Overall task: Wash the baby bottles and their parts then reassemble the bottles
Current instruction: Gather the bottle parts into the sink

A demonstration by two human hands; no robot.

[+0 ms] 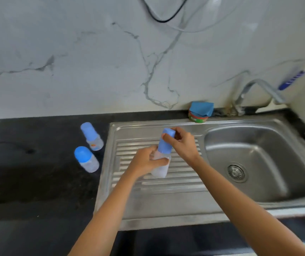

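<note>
A clear baby bottle (pixel 160 170) with a blue cap (pixel 165 143) stands over the ribbed steel drainboard (pixel 148 196). My left hand (pixel 146 161) grips the bottle's clear body. My right hand (pixel 182 143) holds the blue cap from the right, fingers curled round its top. Two more capped bottles stand on the black counter to the left: one farther back (pixel 92 136) and one nearer (pixel 86 159).
The steel sink basin (pixel 258 163) with its drain lies to the right, a tap (pixel 255 93) above its far edge. A small jar under a blue cloth (pixel 200 111) sits at the sink's back rim. A blue brush (pixel 291 80) hangs on the right wall. Black counter (pixel 28 172) stretches left.
</note>
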